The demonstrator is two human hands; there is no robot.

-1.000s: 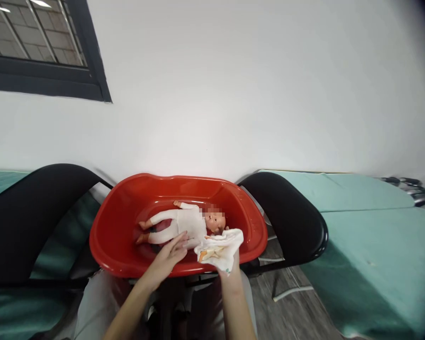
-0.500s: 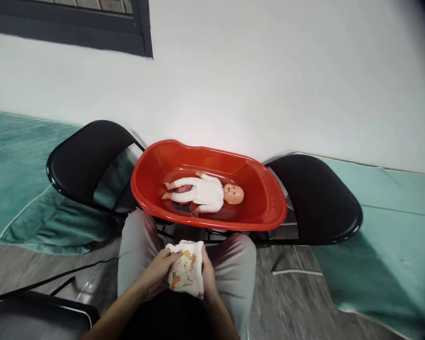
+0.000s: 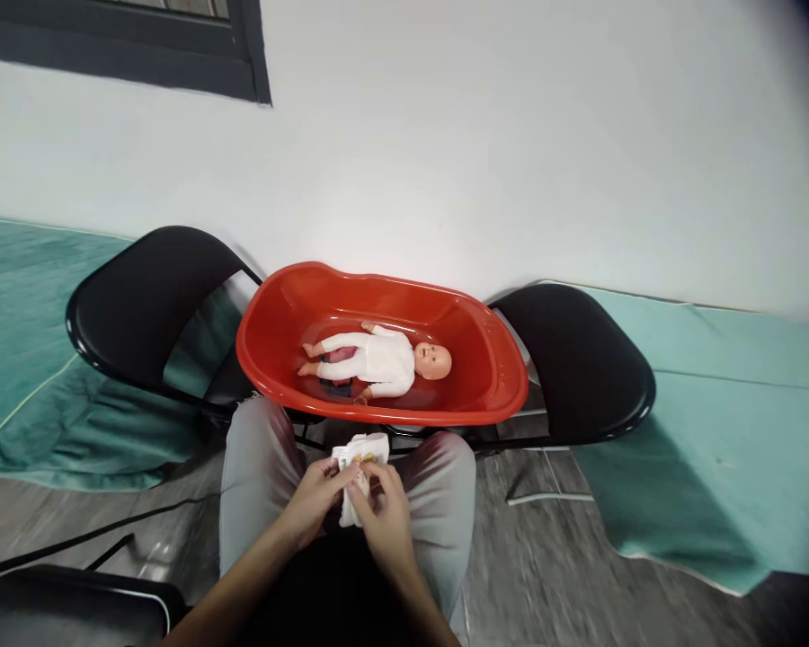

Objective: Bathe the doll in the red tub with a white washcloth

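Observation:
Between my knees I hold a small white cloth (image 3: 365, 445) with a printed cartoon figure, its lower part bunched up. My left hand (image 3: 315, 499) grips the cloth's left side. On its right side, the thumb and fingers of my right hand (image 3: 386, 512) pinch it, covering much of the print. Just beyond my knees is a red baby bathtub (image 3: 472, 404). Inside it a baby doll (image 3: 389, 359) in white clothing lies on its back, head to the right. Something dark and pinkish shows partly beneath the doll's legs.
Black folding chairs stand left (image 3: 148, 305) and right (image 3: 580, 359) of the tub. Another black chair (image 3: 74, 611) is at the lower left, near a dark cable (image 3: 101, 532). Green cloths (image 3: 715, 431) lie on both sides, and a white wall (image 3: 478, 153) rises behind.
The cloth, spread flat with its print showing before, is now gathered up. My right hand has come over its front from the right edge. The view has shifted slightly.

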